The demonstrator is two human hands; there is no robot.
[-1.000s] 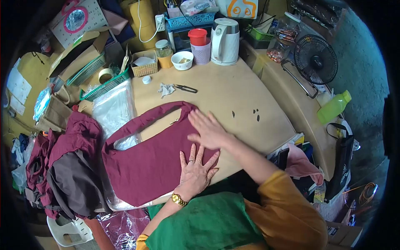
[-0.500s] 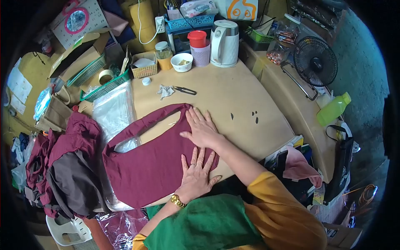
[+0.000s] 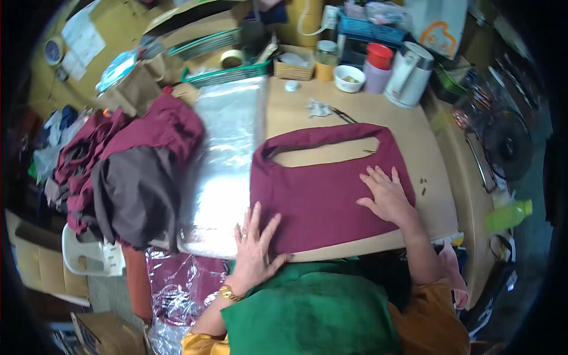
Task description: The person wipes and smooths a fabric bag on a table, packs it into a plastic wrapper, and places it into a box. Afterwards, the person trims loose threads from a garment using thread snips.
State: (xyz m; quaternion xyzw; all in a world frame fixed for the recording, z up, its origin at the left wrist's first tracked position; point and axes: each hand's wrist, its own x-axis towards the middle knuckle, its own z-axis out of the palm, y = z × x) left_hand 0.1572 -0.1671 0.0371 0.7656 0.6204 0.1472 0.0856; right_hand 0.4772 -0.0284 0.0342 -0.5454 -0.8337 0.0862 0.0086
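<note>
A maroon cloth shoulder bag (image 3: 322, 207) lies flat on the table, its wide strap looped toward the far side. My left hand (image 3: 255, 248), a gold watch at its wrist, rests at the bag's lower left corner with fingers spread. On the right part of the bag lies my right hand (image 3: 386, 195), palm down and fingers apart. Neither hand grips anything. Beyond the strap are thread snips (image 3: 343, 115) beside a crumpled white scrap (image 3: 318, 108).
Clear plastic bags (image 3: 228, 136) are stacked left of the bag. Further left is a heap of maroon and dark grey cloth (image 3: 139, 183). A white bowl (image 3: 349, 78), a lidded jar (image 3: 326, 59) and a kettle (image 3: 409, 75) line the back. A green bottle (image 3: 509, 216) stands at right.
My view has swung left. The bag has turned so its strap lies straighter across the far side. My left hand has moved to the lower left corner; my right lies lower on the right side.
</note>
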